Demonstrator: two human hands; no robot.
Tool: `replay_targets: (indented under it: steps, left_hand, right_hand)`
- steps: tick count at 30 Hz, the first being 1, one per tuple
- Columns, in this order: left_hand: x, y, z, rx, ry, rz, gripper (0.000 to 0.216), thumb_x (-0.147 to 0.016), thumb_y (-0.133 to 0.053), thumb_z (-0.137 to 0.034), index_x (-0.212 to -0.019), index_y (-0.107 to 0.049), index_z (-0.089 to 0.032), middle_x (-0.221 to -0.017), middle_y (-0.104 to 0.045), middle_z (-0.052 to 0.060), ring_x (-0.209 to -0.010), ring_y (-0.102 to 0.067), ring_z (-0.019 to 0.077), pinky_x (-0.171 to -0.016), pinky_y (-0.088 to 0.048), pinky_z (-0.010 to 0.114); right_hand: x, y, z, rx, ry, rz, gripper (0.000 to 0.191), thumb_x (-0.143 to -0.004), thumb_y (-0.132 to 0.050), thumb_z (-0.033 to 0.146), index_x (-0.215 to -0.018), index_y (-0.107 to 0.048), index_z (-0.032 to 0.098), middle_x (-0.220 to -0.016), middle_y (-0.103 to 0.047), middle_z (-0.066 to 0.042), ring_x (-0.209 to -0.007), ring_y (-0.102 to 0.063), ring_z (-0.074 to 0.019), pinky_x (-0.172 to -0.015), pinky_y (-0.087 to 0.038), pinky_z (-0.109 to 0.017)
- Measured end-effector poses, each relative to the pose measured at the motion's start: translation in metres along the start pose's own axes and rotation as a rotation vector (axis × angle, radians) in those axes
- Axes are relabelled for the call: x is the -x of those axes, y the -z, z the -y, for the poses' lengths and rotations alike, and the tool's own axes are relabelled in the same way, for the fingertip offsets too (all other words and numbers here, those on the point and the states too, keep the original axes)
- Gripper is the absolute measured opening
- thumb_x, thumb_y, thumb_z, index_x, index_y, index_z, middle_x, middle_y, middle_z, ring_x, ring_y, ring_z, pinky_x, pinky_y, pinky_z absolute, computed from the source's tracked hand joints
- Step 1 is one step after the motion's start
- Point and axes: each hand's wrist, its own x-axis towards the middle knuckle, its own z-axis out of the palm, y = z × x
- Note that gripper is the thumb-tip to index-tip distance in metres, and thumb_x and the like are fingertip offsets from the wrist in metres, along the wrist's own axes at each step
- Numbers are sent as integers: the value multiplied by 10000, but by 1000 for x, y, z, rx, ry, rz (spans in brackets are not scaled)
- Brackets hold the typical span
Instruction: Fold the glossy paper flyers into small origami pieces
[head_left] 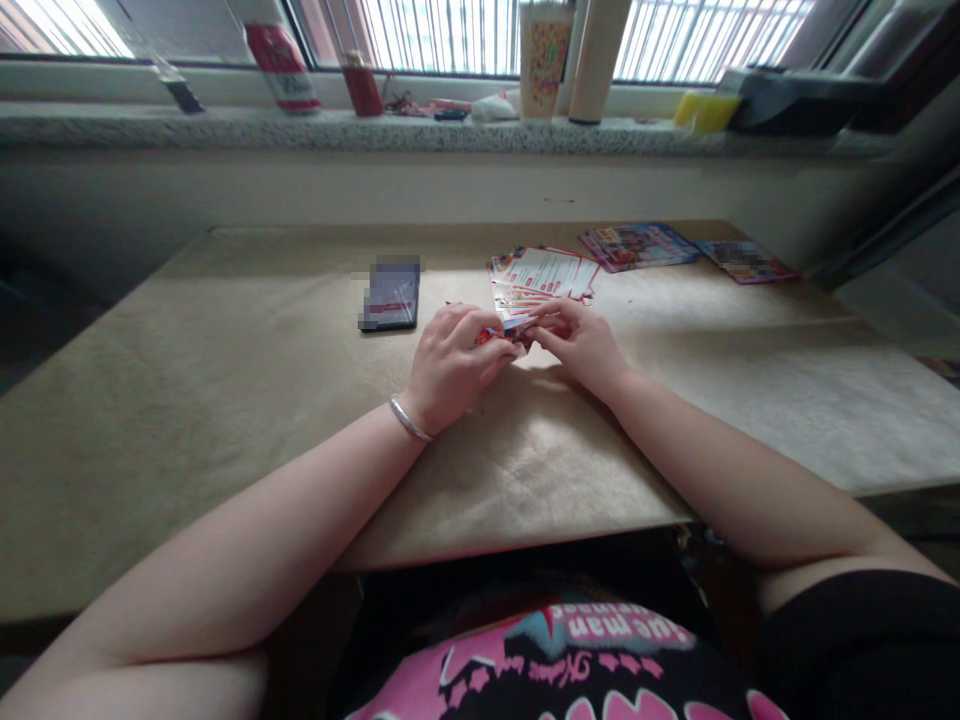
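My left hand, a silver bangle on its wrist, and my right hand meet at the middle of the paper-covered table. Both have their fingers pinched on a small folded piece of red and blue printed paper held between them just above the tabletop. Directly behind the hands lies a fanned stack of white and red printed leaflets. A dark phone lies flat to the left of that stack.
Colourful printed sheets and another small one lie at the far right of the table. On the stone windowsill stand a red bottle, a patterned cup, a tall flask and yellow items.
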Motion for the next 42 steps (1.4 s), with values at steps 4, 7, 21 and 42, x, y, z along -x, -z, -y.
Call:
replay_targets:
  steps: [4,7,21,42]
  left_hand:
    - [1,0,2,11,34,-10,96,-885,-655,-335,-882,-705,-253,-1206,-608,62,-1072,-562,216,-928,-489,390]
    - [1,1,2,46,38,3,99,-895,-642,-318,-897,-691,-232,-1299,-583,71,-1145,-565,221,-967,-482,388]
    - [-2,0,3,247,195,94,150,-987,-479,-323,-923,-541,-203,-1312,-636,94,-1203,-613,178,-1160,-300,456]
    - [2,-8,7,244,390,224,476,-970,-410,-424,-1373,-467,-178,-1219,-658,97,-1165,-596,237,-1179,-204,537]
  right_hand:
    - [2,-1,2,37,38,64,187,-803,-687,378,-874,-690,206,-844,-726,-13,-711,-678,-139,-709,-563,-297]
    - [2,-4,2,15,13,71,190,-808,-678,372,-887,-696,200,-842,-724,-16,-694,-669,-139,-684,-563,-301]
    - [5,-11,9,-115,-29,184,445,-755,-712,380,-1168,-604,257,-1242,-642,-63,-1022,-661,-203,-760,-601,-328]
    - [6,-23,10,-189,-3,125,554,-693,-772,419,-1120,-451,273,-1149,-692,-56,-933,-688,-169,-800,-571,-323]
